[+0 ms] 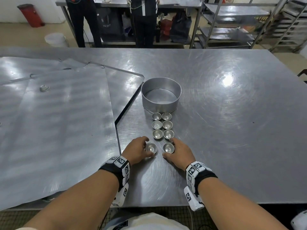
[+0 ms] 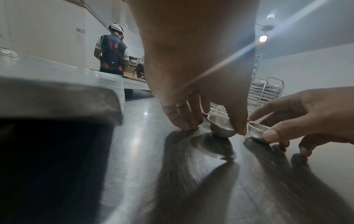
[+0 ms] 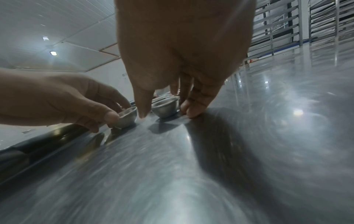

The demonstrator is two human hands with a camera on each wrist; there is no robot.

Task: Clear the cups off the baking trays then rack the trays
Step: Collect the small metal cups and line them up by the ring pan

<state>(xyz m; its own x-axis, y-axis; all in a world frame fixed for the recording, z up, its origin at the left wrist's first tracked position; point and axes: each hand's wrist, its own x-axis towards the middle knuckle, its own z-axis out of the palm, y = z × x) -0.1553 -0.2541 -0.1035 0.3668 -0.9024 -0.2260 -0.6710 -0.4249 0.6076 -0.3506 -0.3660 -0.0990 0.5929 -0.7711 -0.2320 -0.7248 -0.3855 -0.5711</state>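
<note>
Several small metal cups stand in two columns [image 1: 162,125] on the steel table, in front of me. My left hand [image 1: 147,147] pinches the nearest left cup [image 1: 151,148] between thumb and fingers; in the left wrist view that hand [image 2: 212,127] brackets the cup [image 2: 222,128]. My right hand [image 1: 172,148] pinches the nearest right cup [image 1: 168,147], which shows under that hand [image 3: 165,112] as a small bowl [image 3: 165,108]. Both cups sit on the table. Overlapping baking trays [image 1: 58,122] cover the table's left side, with one lone cup [image 1: 44,88] on them.
A round cake tin [image 1: 160,95] stands just beyond the cup columns. Metal tray racks [image 1: 232,22] stand at the back right. Two people stand behind the far edge at another table [image 1: 174,2]. The tray edge [image 1: 117,130] lies close to my left hand.
</note>
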